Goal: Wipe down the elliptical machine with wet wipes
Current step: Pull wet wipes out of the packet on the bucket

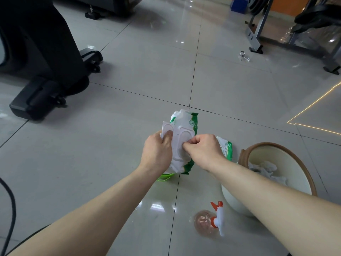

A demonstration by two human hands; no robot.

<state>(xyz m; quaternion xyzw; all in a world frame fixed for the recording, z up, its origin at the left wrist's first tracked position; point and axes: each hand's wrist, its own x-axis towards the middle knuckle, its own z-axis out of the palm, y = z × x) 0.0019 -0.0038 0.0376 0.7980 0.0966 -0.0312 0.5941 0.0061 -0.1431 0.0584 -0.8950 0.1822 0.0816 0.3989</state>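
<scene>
Wipes pack (pixel 182 126) mid-frame, lid flipped open, gripped by left hand (pixel 156 154); right hand (pixel 204 150) pinches at its opening. Elliptical (pixel 46 52) upper left. Risk: hard tug drags several wipes, or pack slips.

Left hand (pixel 156 153) grips wipes pack (pixel 184 122) — lid (pixel 166 127) flipped open; right hand (pixel 204 150) pinches at opening.

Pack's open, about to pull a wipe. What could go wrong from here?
1. The right hand pinches at the opening of the wipe pack, gripped only by the left hand: a hard tug may drag out a clump.
2. The spray bottle lies on its side beside the basin; a knock could roll it.
3. The black cable on the floor at left could trip you.
</scene>
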